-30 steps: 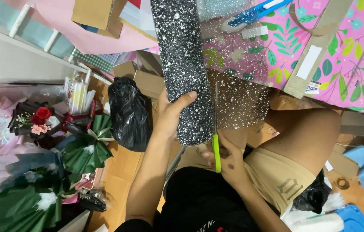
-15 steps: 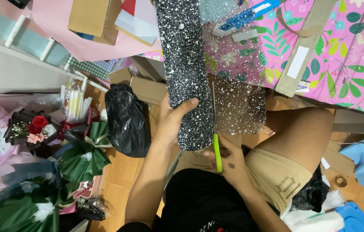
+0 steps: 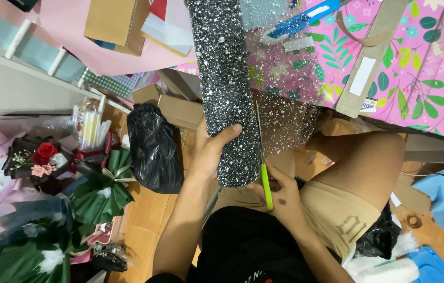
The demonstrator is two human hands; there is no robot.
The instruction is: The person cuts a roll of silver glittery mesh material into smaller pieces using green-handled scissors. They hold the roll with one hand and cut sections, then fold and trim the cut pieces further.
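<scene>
Wooden floor (image 3: 151, 220) crowded with bouquets (image 3: 49, 209), black bag (image 3: 155, 149), floral paper (image 3: 421, 63).

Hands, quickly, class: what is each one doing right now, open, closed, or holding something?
Left hand: closed around the black speckled roll.
Right hand: closed on green-handled scissors, blades along the unrolled sheet.

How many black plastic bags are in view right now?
2. One black plastic bag sits on the floor, left of the left hand gripping the speckled roll. Another lies lower right, beside the thigh. Others may be hidden under the clutter.
</scene>
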